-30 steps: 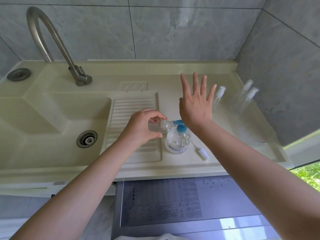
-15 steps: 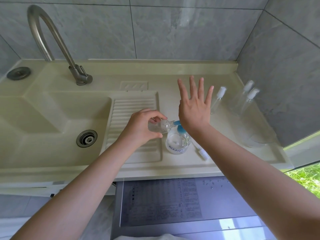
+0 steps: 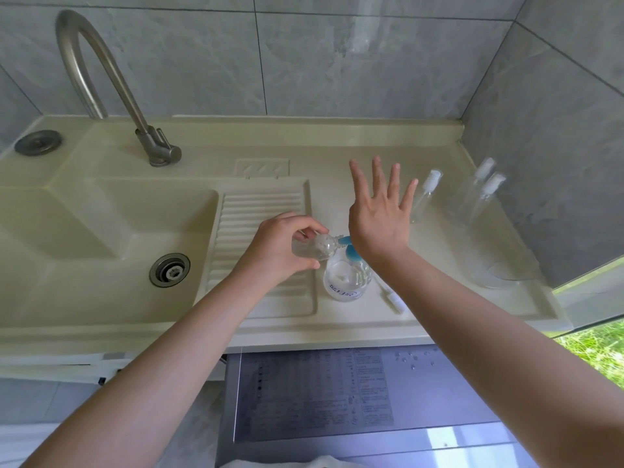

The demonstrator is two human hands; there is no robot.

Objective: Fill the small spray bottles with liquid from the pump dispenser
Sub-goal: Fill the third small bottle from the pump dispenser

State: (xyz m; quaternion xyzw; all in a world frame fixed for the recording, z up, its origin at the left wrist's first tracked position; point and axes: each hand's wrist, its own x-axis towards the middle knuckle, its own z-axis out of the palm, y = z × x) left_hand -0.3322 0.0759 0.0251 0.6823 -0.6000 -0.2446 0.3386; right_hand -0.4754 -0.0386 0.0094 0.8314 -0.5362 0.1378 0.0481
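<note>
right hand (image 3: 378,221) lower on pump (image 3: 351,253) | left hand (image 3: 280,246) grip: bottle (image 3: 312,248) at spout

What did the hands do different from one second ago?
Very little. The right hand sank slightly onto the blue pump head of the dispenser, its fingers spread as before. The left hand kept holding the small open bottle tilted at the spout. Nothing was picked up or let go. The loose sprayer top and three capped bottles stayed put.
</note>
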